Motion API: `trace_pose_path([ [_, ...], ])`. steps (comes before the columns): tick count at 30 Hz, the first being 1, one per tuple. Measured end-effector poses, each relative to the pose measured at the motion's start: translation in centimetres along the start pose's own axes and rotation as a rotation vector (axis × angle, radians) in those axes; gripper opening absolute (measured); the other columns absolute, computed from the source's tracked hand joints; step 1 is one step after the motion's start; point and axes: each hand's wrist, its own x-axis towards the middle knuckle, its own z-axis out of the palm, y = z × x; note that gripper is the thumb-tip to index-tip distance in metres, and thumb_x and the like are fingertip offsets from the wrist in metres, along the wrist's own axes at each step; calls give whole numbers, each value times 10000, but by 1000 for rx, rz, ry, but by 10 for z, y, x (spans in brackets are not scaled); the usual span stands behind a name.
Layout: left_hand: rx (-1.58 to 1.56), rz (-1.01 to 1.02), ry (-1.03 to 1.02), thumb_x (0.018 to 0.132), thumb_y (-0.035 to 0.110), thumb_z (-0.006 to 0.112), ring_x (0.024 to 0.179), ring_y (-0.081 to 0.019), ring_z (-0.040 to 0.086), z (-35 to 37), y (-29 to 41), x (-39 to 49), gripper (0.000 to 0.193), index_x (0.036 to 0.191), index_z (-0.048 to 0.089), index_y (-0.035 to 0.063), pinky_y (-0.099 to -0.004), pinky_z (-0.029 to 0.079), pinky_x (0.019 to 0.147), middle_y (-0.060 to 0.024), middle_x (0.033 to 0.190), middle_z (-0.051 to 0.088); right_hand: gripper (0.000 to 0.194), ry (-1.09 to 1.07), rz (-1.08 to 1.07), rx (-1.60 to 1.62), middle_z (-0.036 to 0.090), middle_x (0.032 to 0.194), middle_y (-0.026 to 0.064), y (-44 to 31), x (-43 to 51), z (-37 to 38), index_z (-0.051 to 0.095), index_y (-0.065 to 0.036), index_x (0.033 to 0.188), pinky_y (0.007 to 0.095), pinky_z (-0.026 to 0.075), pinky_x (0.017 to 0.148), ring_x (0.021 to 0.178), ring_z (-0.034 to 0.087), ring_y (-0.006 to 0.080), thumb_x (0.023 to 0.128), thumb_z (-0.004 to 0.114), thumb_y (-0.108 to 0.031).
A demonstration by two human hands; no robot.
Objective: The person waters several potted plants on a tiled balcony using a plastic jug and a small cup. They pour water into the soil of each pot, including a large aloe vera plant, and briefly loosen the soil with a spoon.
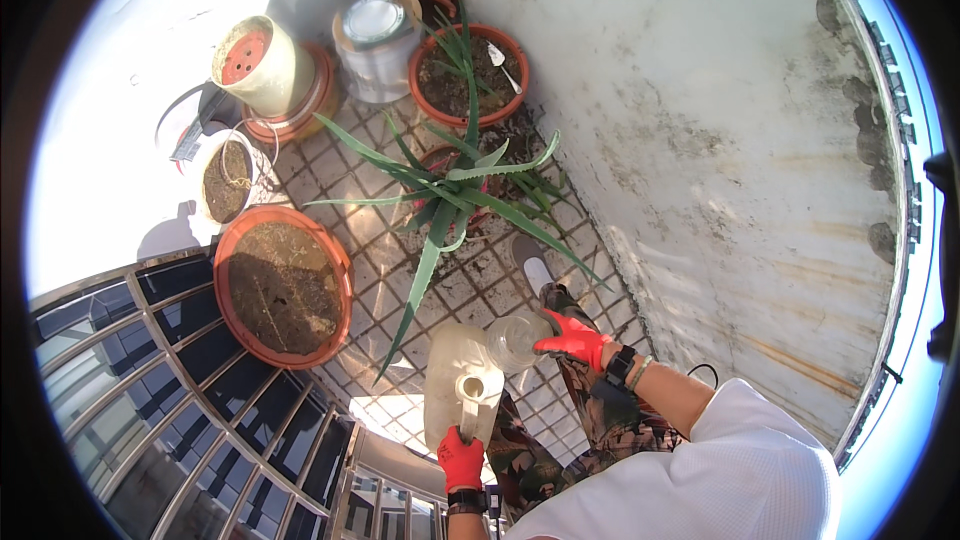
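Observation:
My left hand (460,460), in a red work glove, grips the handle of a translucent plastic jug (442,382). The jug's round mouth faces up, uncapped. In my right hand (574,341), also gloved in red, is a clear plastic container (516,341) with a round opening, held close beside the jug. Whether the container touches the jug, I cannot tell. Beyond both hands, a large aloe plant (450,199) spreads long toothed leaves over a reddish pot that it mostly hides. One leaf tip comes down near the jug.
A wide terracotta-coloured pot of soil (285,289) stands at left by metal railings (187,382). Behind the aloe, another planted pot (469,101) holds a small trowel (502,66). A white bucket (375,45) and a stacked cream pot (277,75) stand farther back. A stained wall (712,165) bounds the right.

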Motion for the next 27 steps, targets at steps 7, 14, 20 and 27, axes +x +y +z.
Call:
trace_pose_path([
  [7, -2, 97, -17, 737, 198, 702, 829, -391, 648, -10, 26, 14, 412, 1086, 601, 3, -481, 504, 765, -195, 866, 675, 1015, 74, -80, 14, 450, 1485, 244, 14, 16, -3, 282, -2, 1531, 358, 355, 1127, 1393, 432, 301, 778, 774, -471],
  [14, -108, 85, -49, 796, 172, 706, 845, -378, 652, -32, 74, 8, 527, 1268, 552, -2, -463, 511, 778, -191, 898, 677, 1011, 104, -102, 72, 460, 1474, 244, 7, 18, -6, 274, 6, 1531, 359, 359, 1128, 1377, 445, 308, 774, 787, -424],
  [20, -197, 105, -23, 826, 253, 750, 1007, -375, 655, -23, 62, 12, 615, 1326, 525, -26, -433, 509, 878, -241, 1116, 669, 1005, 59, -265, 111, 457, 1472, 247, 12, 12, -19, 284, 11, 1526, 358, 380, 1110, 1356, 467, 290, 760, 805, -380],
  [27, -436, -9, -85, 894, 381, 713, 1016, -314, 674, -3, 42, 28, 620, 1324, 533, -28, -402, 518, 854, -219, 1131, 675, 1033, 8, -303, -66, 431, 1427, 248, -25, -28, 3, 275, -83, 1544, 434, 406, 1082, 1286, 493, 397, 717, 808, -395],
])
